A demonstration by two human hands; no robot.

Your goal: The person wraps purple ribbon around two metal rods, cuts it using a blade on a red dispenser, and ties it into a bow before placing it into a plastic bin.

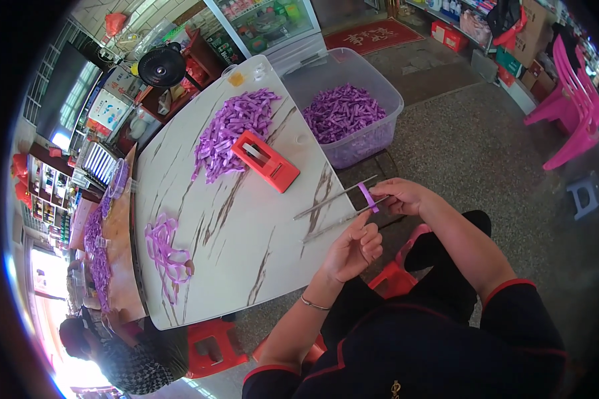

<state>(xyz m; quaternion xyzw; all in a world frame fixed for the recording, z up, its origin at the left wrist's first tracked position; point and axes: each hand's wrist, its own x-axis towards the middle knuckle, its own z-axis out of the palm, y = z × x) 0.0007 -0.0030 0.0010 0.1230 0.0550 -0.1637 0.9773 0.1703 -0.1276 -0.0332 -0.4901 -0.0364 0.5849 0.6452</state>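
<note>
clamped or not, i can't tell: my right hand [406,195] and left hand [354,250] flank the purple ribbon [368,197], metal rods [333,199] seemingly holding it taut.

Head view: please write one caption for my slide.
Left hand and right hand at a purple strip spanning two slim rods, beside a marble-patterned table bearing a purple pile.

Counting from my end: one left hand [358,249], one right hand [404,197], two metal rods [323,204], one purple band [368,197], one red holder [275,171], one clear tub [353,65], one black fan [162,66]. Purple strips [229,133]? Way too many, lol.
</note>
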